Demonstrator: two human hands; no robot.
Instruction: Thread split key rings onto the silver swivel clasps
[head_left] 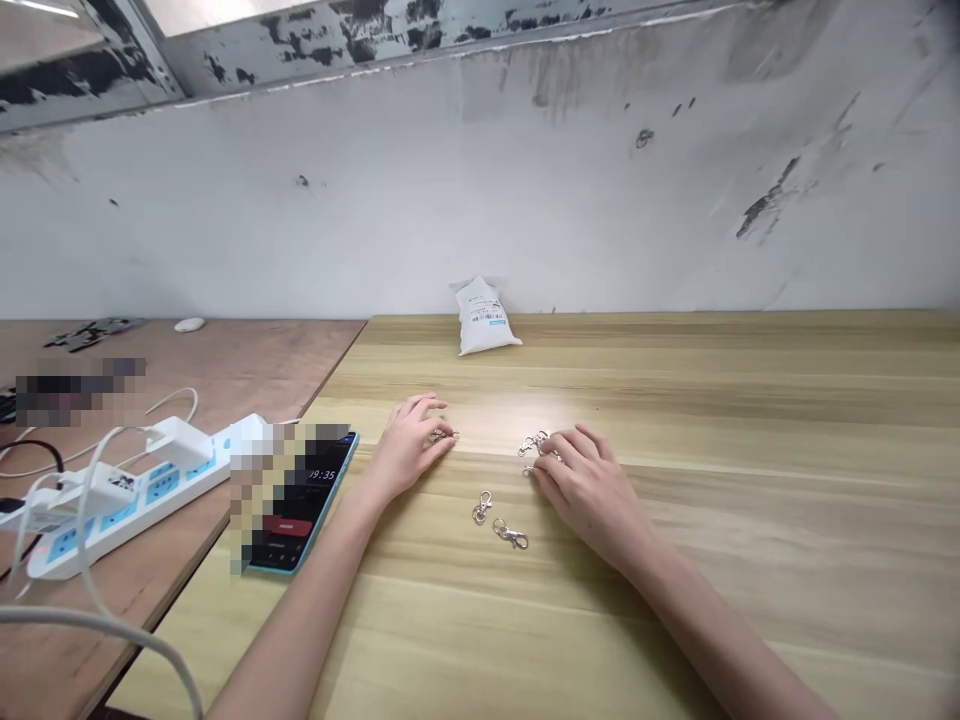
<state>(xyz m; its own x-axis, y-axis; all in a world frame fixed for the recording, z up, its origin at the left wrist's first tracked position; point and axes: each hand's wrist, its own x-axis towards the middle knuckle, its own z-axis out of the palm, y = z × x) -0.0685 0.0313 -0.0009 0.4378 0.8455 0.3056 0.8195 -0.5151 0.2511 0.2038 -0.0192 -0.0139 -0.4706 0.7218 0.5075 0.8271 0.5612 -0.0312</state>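
Note:
My left hand (pixel 409 445) rests on the light wooden table (pixel 712 450), its fingers curled around a small metal clasp (pixel 442 436) at the fingertips. My right hand (pixel 581 480) lies palm down, its fingertips touching a small heap of metal clasps (pixel 534 445). Two loose clasps lie between my forearms, one (pixel 481 507) to the left and the other (pixel 511 534) to the right. A white sealed bag (pixel 484 318) with a label stands at the back of the table against the wall.
A phone (pixel 304 500) with a lit screen lies at the table's left edge. On the lower brown table (pixel 247 370) to the left sits a white power strip (pixel 127 495) with plugs and white cables. A white wall (pixel 480 200) closes off the back.

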